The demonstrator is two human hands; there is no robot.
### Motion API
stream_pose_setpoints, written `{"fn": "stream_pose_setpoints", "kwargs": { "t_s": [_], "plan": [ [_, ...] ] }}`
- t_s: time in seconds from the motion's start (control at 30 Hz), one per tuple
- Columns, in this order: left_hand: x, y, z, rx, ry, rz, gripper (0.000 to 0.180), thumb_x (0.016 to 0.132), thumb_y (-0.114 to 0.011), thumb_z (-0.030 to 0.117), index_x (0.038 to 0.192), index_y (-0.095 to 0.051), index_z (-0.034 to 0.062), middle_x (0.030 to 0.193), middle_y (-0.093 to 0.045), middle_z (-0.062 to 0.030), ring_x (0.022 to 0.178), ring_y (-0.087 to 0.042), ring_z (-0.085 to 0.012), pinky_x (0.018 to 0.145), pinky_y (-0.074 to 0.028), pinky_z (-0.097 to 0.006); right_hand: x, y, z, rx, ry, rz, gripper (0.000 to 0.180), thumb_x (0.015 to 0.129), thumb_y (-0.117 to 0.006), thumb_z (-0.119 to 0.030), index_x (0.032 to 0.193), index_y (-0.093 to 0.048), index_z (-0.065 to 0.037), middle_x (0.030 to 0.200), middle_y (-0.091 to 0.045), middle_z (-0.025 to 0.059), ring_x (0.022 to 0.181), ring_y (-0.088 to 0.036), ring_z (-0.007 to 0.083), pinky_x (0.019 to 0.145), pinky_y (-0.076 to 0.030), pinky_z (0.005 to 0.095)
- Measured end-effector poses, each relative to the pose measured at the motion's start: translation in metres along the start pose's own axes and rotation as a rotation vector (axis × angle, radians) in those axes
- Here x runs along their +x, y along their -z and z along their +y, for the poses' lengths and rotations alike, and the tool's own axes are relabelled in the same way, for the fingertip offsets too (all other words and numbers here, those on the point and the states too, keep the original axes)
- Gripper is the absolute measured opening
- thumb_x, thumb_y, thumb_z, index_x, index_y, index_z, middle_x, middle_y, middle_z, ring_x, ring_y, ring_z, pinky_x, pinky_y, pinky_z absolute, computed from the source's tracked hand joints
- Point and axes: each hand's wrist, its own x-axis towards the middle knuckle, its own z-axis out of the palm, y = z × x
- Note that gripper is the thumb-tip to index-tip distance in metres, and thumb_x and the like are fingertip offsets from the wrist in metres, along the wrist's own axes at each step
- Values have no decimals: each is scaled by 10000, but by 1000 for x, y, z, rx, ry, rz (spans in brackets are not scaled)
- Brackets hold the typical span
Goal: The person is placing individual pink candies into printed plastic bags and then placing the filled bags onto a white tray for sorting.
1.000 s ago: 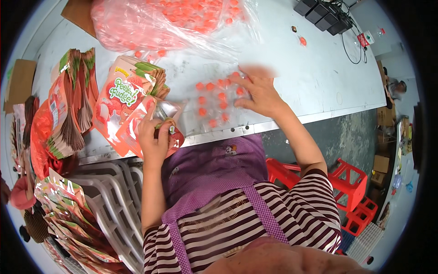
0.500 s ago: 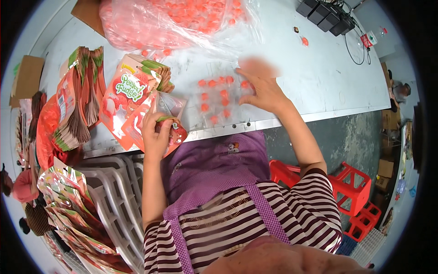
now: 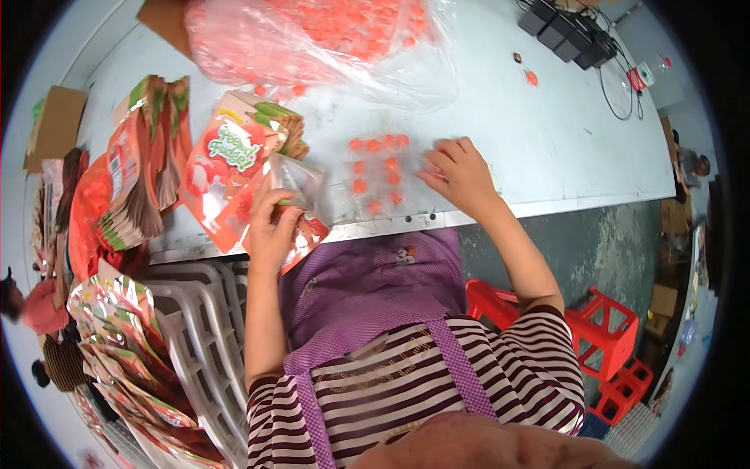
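Note:
My left hand (image 3: 273,228) is closed on the edge of a red printed pouch (image 3: 305,238), at the table's front edge. The pouch's mouth gapes and shows its silvery inside. Beneath and behind it lies a stack of like pouches (image 3: 221,176). Right of the pouch, several red candies in clear wrappers (image 3: 375,168) lie in loose rows. Just right of those rows is my right hand (image 3: 459,176), its fingers curled in. A bit of clear wrapper shows at its fingertips; the candy itself is mostly hidden.
A large clear bag of red candies (image 3: 312,39) lies at the back. More pouch stacks (image 3: 144,156) stand at left. Grey plastic crates (image 3: 183,313) and filled pouches (image 3: 117,328) are below left. Black power adapters (image 3: 562,35) sit at far right; red stools (image 3: 598,332) stand below right.
My right hand has drawn down and right from the candies, its fingers closing; the rightmost candy has left the top row. My left hand stays on the pouch.

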Motion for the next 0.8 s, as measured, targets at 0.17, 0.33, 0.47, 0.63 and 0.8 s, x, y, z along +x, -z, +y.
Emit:
{"fn": "stream_pose_setpoints", "kwargs": {
  "t_s": [0.17, 0.33, 0.47, 0.63, 0.8],
  "plan": [
    [7, -6, 22, 45, -49, -7, 152, 719, -680, 55, 863, -632, 47, 1310, -472, -197, 1229, -421, -330, 976, -353, -377, -1, -4, 3, -46, -45, 116, 158, 733, -704, -153, 847, -621, -83, 831, -570, 75, 731, -552, 238, 613, -481, 317],
    [10, -7, 51, 431, -376, 0, 133, 709, -700, 101, 812, -634, 48, 1364, -422, -169, 1263, -371, -323, 1015, -292, -403, 10, -13, -2, 548, -333, 297, 126, 805, -659, -157, 870, -597, -68, 773, -556, 20, 668, -546, 152, 580, -464, 287],
    [7, -11, 72, 526, -332, -108, 124, 732, -676, 103, 823, -629, 32, 1362, -421, -173, 1286, -338, -328, 1038, -269, -408, 48, -12, -62, 622, -292, 370, 239, 904, -511, -327, 847, -523, -95, 747, -518, -19, 574, -461, 57, 477, -370, 221],
    [11, -19, 89, 451, -292, -210, 161, 750, -664, 100, 886, -616, 28, 1363, -409, -190, 1285, -338, -349, 1039, -280, -408, 86, -19, -126, 1622, -636, 297, 245, 909, -494, -313, 877, -518, -71, 815, -537, 0, 710, -495, 66, 596, -417, 226],
    [14, -21, 82, 369, -193, -195, 152, 775, -647, 81, 906, -597, 25, 1372, -381, -223, 1279, -352, -368, 1024, -316, -388, 79, -31, -114, 1506, -339, 236, 327, 897, -533, -314, 1070, -500, -38, 901, -545, 26, 781, -515, 75, 668, -441, 234]
  ]
}}
